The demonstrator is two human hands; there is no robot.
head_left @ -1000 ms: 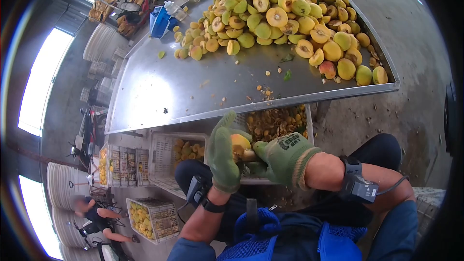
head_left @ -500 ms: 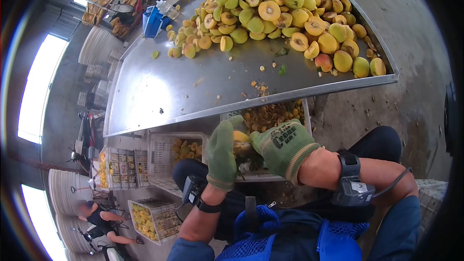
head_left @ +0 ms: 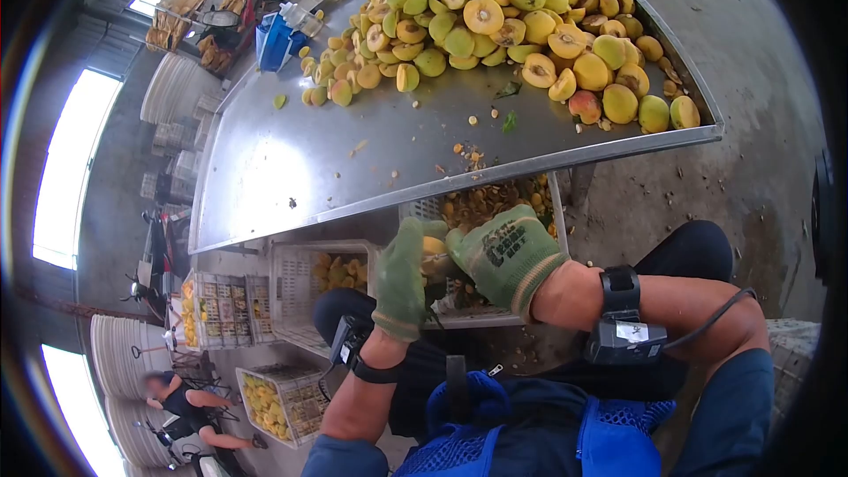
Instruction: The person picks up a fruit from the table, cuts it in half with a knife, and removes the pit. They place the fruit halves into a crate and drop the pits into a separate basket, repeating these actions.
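Note:
Both my hands wear green gloves and meet below the edge of the steel table (head_left: 291, 177). My left hand (head_left: 402, 278) is closed around a yellow peach (head_left: 433, 252). My right hand (head_left: 505, 252) presses against the same peach from the right; whether it holds a tool is hidden. Under my hands stands a white crate (head_left: 486, 203) full of pits and scraps. A big heap of whole and halved yellow-green peaches (head_left: 512, 26) covers the far right of the table.
A white crate of peach halves (head_left: 331, 274) sits left of my knees, with more filled crates (head_left: 269, 397) on the floor lower left. Another person (head_left: 181, 411) crouches there beside stacked round trays (head_left: 119, 353). Blue containers (head_left: 274, 40) stand past the table's far end.
My hands with the peach have shifted slightly up and left, closer to the table edge. The view has tilted a little, so the peach heap sits higher in frame.

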